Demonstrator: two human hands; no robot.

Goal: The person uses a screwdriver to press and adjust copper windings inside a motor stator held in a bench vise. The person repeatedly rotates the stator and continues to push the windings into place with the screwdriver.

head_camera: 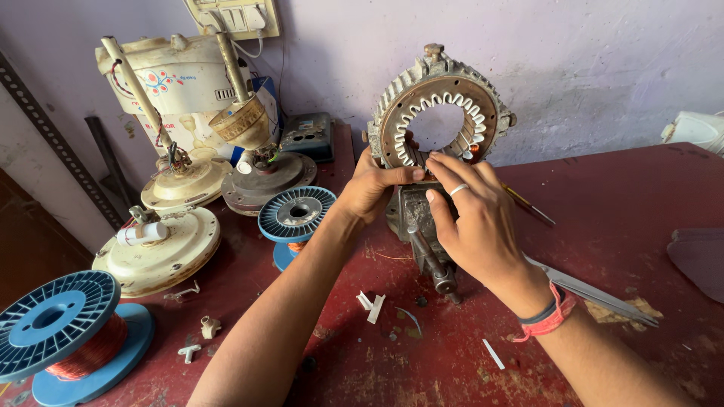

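Head view is showing a cream fan housing (pixel 177 79) with a colourful decal standing back left; left hand (pixel 369 188) and right hand (pixel 471 218) are pinching the lower rim of the upright stator ring (pixel 441 113).

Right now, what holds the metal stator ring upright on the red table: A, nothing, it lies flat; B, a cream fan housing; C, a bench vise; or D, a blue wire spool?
C: the stator ring stands on edge in the jaws of the bench vise, with the left hand and right hand on its lower rim.
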